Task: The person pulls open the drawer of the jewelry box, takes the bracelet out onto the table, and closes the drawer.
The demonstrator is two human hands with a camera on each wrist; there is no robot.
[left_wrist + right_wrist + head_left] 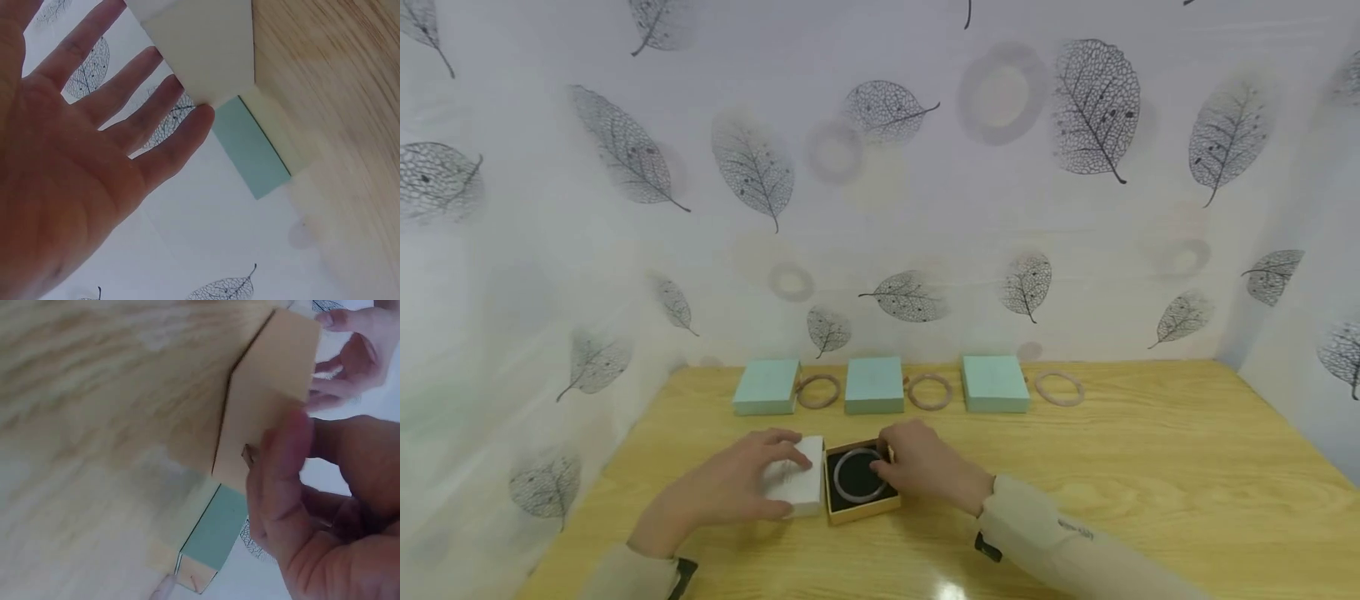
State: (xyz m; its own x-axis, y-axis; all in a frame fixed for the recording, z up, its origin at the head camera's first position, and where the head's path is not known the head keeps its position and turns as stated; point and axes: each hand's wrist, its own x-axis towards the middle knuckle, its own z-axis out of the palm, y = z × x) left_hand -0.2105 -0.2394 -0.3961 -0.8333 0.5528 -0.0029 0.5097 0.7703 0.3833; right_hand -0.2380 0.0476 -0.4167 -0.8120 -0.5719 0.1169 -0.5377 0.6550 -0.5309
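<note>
A square tan box (865,510) with a black lining lies in front of me, a grey bangle (837,483) inside it. My right hand (925,467) grips its right wall, thumb reaching over the inside near the bangle. A small tab (247,454) sticks out of that wall beside the curled fingers in the right wrist view. Left of the box, a white box cover (805,496) stands close to it. My left hand (730,483) rests at the cover with spread fingers. The left wrist view shows those fingers (181,144) nearly straight, tips at the cover's edge.
Behind stand three mint boxes (767,387), (875,386), (995,384) in a row. Beside each lies a bangle (818,403), (929,406), (1060,402). The wooden table (1150,483) meets a leaf-printed curtain (925,208) at the back and sides.
</note>
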